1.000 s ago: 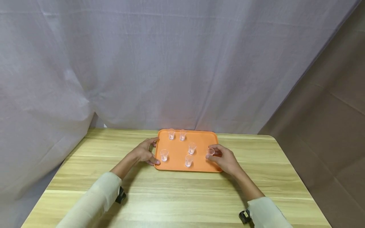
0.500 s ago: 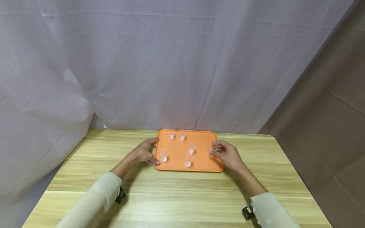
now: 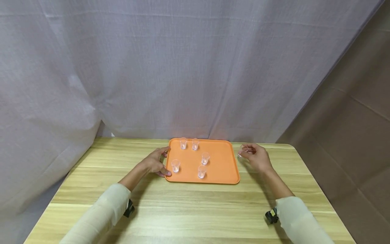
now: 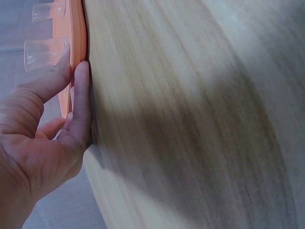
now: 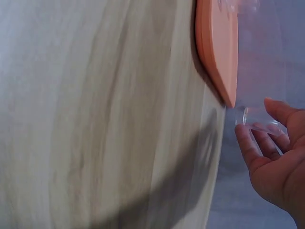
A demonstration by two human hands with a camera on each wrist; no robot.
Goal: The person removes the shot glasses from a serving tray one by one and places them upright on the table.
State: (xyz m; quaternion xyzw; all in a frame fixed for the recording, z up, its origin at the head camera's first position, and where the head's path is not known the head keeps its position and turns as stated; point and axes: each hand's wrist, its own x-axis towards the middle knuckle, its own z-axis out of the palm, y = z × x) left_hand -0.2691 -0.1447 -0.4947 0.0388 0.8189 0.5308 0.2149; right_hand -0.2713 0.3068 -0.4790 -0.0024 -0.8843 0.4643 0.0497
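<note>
An orange tray (image 3: 220, 169) lies on the wooden table, bearing several small clear cups. My left hand (image 3: 154, 162) grips the tray's left end, the thumb over the rim and the fingers along its outer side, as the left wrist view shows. Just past the tray's right edge, my right hand (image 3: 258, 159) pinches one clear cup (image 5: 257, 119) between thumb and fingers, raised off the tabletop. On the tray, two cups stand at the back left, one cup (image 3: 175, 166) at the front left, and a cup (image 3: 205, 158) and another cup (image 3: 201, 172) near the middle.
The wooden table (image 3: 182, 213) extends in front of the tray and to both sides. A grey curtain (image 3: 189, 74) hangs right behind the table's back edge. A brown cloth (image 3: 350, 135) hangs along the right side.
My right hand has carried the cup off the tray's right part, up and to the right, beyond the edge. The left hand and the tray stay put.
</note>
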